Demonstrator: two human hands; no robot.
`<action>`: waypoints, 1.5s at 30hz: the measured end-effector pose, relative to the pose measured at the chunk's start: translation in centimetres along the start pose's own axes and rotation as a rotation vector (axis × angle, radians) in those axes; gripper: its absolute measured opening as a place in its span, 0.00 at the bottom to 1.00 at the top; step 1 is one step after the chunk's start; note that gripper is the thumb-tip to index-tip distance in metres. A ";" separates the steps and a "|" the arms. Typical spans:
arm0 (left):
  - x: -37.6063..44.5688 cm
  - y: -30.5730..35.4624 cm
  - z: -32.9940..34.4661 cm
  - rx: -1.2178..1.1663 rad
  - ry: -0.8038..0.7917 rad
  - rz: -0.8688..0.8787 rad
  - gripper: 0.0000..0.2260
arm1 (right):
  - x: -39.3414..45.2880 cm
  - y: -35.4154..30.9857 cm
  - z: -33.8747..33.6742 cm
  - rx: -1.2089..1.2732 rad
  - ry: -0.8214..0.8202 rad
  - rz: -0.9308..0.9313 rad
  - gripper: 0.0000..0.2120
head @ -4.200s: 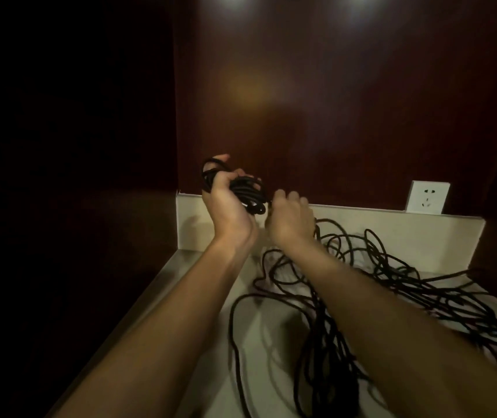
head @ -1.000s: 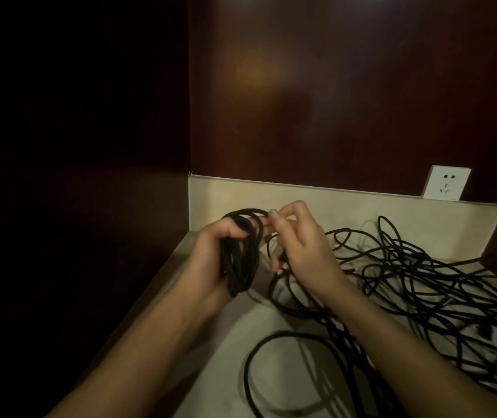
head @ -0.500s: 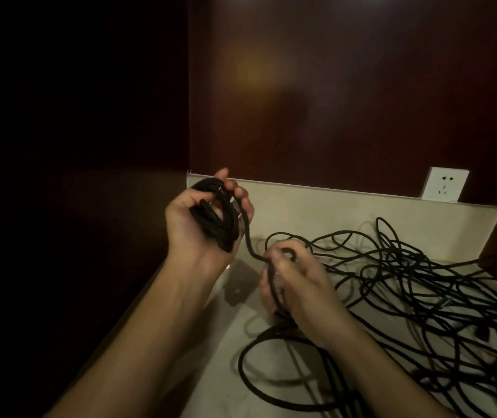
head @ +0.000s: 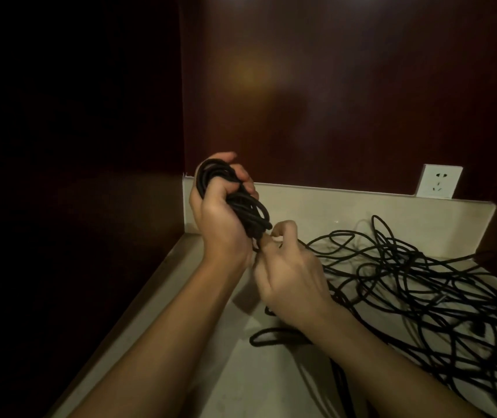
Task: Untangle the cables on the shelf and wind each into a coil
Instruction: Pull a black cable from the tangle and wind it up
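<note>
My left hand [head: 221, 218] grips a black cable coil [head: 235, 197] of several loops, held upright above the shelf's left end. Just below the coil, my right hand [head: 289, 273] pinches the black strand that runs off the coil's lower end, fingers curled round it. A loose tangle of black cables [head: 416, 285] spreads over the pale shelf top [head: 241, 372] to the right, and one strand loops out under my right forearm.
A low pale backsplash [head: 331, 206] rims the shelf at the back and left. A white wall socket [head: 438, 181] sits above it at the back right. Dark red wood panels close in behind and on the left.
My left hand has turned the coil and lowered it a little. My right hand has risen from the shelf up to the coil's lower end, bringing the strand with it.
</note>
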State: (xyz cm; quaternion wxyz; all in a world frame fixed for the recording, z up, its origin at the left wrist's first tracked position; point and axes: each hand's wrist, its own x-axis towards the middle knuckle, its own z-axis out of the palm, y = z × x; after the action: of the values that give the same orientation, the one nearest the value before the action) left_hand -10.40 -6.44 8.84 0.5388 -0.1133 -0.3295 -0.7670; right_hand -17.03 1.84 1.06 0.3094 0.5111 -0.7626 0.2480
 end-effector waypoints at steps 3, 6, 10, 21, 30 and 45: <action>0.1 0.0 -0.3 0.017 0.012 -0.009 0.16 | -1.3 0.2 -0.1 0.014 -0.059 -0.174 0.16; 0.8 0.5 -0.6 -0.017 0.028 -0.069 0.14 | -0.9 0.0 -1.8 0.710 -0.235 0.108 0.19; 0.9 0.7 -0.6 -0.060 0.068 -0.142 0.13 | -0.5 2.3 -3.9 1.753 -0.604 0.453 0.26; 0.5 0.5 0.3 0.041 0.154 0.041 0.15 | -1.9 -0.1 -2.1 0.197 0.034 0.046 0.25; -0.5 2.5 0.7 -0.103 0.042 -0.187 0.12 | -1.0 2.4 -2.1 0.401 0.099 0.055 0.11; -0.9 1.7 3.1 -0.459 0.073 -0.473 0.12 | -3.2 -1.7 -2.3 0.387 -0.176 -0.055 0.21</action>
State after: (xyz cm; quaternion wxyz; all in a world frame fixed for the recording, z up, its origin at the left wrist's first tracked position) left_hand -9.12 -4.16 11.38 0.3179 -0.1247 -0.1460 -0.9285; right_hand -14.03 4.80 0.43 0.1442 0.6013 -0.7107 0.3356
